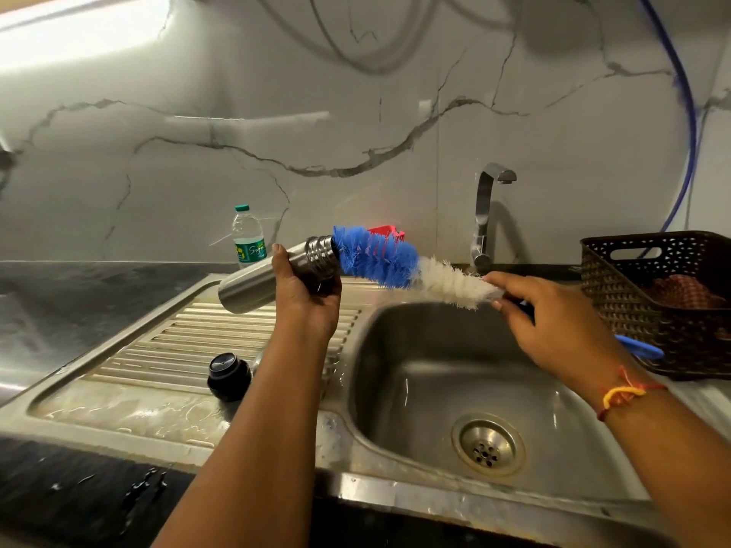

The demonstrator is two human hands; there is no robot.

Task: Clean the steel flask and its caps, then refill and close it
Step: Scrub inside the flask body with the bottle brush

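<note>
Stainless-steel sink basin (pixel 395 350): reference point for all entries.

- Cylindrical brushed-steel flask (pixel 247 288): uncapped, held nearly level above the basin's left edge, mouth towards the basin.
- Left hand (pixel 306 296): fingers and thumb curled round the flask just below its threaded neck.
- Long bottle brush with blue and white bristles (pixel 379 257): above the basin's rear left, blue tip at the flask mouth, the rest outside.
- Right hand (pixel 553 322): above the basin's right half, fingers closed on the brush stem just behind the white bristles.
- Round black cap (pixel 228 375): standing on the ribbed drainboard left of the basin.
- Chrome tap (pixel 484 219): behind the basin; no water visible.
- Dark perforated plastic basket (pixel 617 294): right of the basin.

Handling note, as a judgement. Scrubbing the interior is the step in hand. Keep brush and flask on one axis, feed the bristles in with a slight twist, and hold the neck firm — the wire stem looks likely to bend if forced at an angle.
</note>
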